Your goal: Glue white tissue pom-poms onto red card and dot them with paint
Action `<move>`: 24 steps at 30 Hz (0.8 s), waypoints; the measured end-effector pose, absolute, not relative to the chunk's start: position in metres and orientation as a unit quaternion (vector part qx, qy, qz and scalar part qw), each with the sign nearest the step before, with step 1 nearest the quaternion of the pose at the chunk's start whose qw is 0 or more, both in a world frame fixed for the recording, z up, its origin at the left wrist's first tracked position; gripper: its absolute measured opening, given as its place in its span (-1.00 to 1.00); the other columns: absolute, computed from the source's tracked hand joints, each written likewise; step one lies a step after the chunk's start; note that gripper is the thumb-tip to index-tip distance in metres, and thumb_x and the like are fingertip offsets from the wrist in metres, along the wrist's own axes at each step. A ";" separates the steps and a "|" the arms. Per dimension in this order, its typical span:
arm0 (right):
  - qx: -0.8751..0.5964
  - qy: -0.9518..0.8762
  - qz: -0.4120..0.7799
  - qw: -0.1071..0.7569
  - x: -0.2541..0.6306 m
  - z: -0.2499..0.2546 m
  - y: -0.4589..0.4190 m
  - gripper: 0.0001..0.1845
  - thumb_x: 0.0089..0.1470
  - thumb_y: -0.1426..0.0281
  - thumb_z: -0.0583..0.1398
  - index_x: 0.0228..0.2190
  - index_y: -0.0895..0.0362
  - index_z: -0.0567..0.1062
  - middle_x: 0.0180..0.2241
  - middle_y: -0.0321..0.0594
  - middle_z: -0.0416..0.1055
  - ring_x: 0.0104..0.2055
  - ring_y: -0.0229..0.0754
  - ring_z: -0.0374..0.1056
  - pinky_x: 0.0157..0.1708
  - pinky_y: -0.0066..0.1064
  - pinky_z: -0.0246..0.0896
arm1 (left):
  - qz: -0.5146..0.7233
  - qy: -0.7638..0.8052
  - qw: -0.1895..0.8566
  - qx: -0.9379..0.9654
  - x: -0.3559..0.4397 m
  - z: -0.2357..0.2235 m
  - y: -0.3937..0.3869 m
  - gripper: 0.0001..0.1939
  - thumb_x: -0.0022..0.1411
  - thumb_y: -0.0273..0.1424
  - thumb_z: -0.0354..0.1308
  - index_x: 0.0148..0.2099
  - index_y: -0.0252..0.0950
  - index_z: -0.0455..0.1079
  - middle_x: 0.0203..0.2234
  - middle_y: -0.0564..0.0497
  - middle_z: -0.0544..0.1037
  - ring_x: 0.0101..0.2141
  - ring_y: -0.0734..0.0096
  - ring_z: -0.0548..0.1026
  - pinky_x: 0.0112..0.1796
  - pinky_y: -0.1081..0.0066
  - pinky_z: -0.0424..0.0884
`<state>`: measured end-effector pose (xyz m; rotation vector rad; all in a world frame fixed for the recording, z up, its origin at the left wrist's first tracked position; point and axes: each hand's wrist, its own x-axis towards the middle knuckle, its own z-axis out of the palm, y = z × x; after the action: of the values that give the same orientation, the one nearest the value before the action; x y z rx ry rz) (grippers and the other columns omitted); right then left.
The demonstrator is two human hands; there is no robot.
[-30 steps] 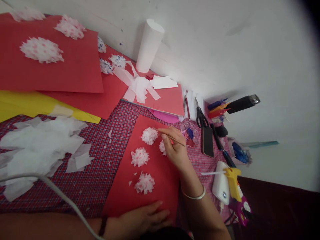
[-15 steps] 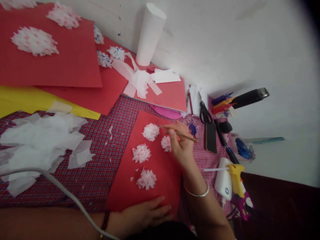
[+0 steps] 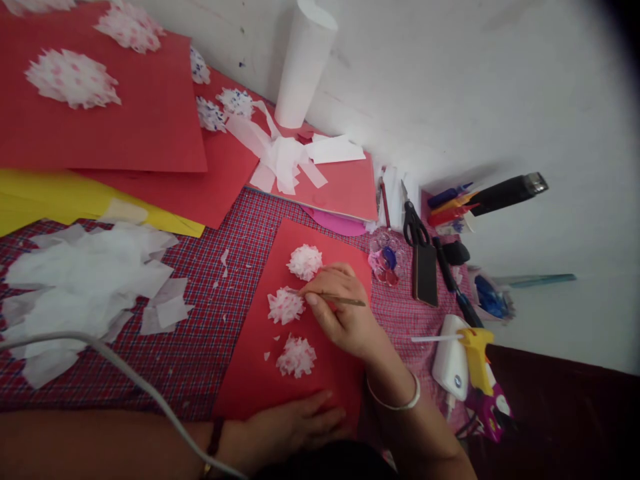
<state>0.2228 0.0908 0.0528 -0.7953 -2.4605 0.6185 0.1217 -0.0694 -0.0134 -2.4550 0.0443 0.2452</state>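
Note:
My right hand [image 3: 347,313] pinches a thin paintbrush [image 3: 345,300], its tip at the middle white-and-pink paper flower [image 3: 283,307]. That flower lies on a red sheet [image 3: 245,380], between another ruffled flower [image 3: 305,261] and a third flower [image 3: 296,356]. A fourth one is hidden behind my right hand. My left hand [image 3: 295,420] rests flat on the sheet's near end, fingers stretched out and holding nothing. Beside the sheet sits a clear paint palette [image 3: 386,260] with pink, red and blue paint.
White paper pieces [image 3: 75,280] lie on the left under a grey cable [image 3: 130,380]. Red sheets with more flowers [image 3: 73,79] are behind. To the right are scissors [image 3: 414,220], a phone [image 3: 425,277] and a yellow glue gun [image 3: 477,353]. A white paper roll [image 3: 305,67] stands by the wall.
My right hand has moved left and nearer with the paintbrush, from the farthest flower to the middle one. It now covers the fourth flower and uncovers the palette. My left hand stays put.

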 end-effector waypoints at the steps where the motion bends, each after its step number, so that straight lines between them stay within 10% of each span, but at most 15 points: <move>1: -0.296 -0.895 0.221 0.249 0.223 0.052 0.091 -0.83 0.29 0.43 0.08 -0.33 0.06 0.44 -0.44 -0.30 0.54 -0.37 -0.21 0.44 -0.13 -0.24 0.22 | 0.100 0.023 0.349 -0.932 0.122 -0.013 -0.069 -0.18 0.24 -0.58 -0.21 0.47 0.02 -0.26 0.45 0.05 -0.12 0.36 0.12 0.06 0.06 -0.09 0.44; 6: -0.305 -0.889 0.238 0.246 0.225 0.051 0.091 -0.84 0.27 0.44 0.09 -0.33 0.05 0.45 -0.41 -0.31 0.56 -0.35 -0.20 0.47 -0.11 -0.23 0.25 | 0.099 0.048 0.476 -0.872 0.122 -0.015 -0.068 -0.05 0.14 -0.61 -0.16 0.46 0.03 -0.44 0.45 0.08 -0.16 0.33 0.13 0.16 -0.07 -0.02 0.58; 16: -0.464 -0.815 0.141 0.317 0.246 0.038 0.114 -0.80 0.27 0.38 0.09 -0.30 0.05 0.53 -0.36 -0.21 0.58 -0.26 -0.06 0.48 -0.05 -0.09 0.23 | 0.028 -0.092 0.243 -0.965 0.121 -0.037 -0.080 -0.31 0.35 -0.43 -0.42 0.46 0.17 -0.23 0.43 0.40 -0.15 0.37 0.61 -0.02 0.32 0.16 0.07; 24: -0.463 -0.806 0.170 0.329 0.245 0.034 0.113 -0.79 0.27 0.35 0.09 -0.31 0.05 0.53 -0.35 -0.21 0.58 -0.26 -0.07 0.48 -0.04 -0.08 0.25 | 0.037 -0.070 0.220 -0.972 0.123 -0.034 -0.079 -0.28 0.30 -0.42 -0.27 0.46 0.09 -0.19 0.44 0.28 -0.13 0.39 0.40 -0.01 0.29 -0.04 0.13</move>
<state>0.2449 0.1126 0.0337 -1.2108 -2.1081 0.4455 0.1226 -0.0794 -0.0336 -2.6882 -0.1936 0.1035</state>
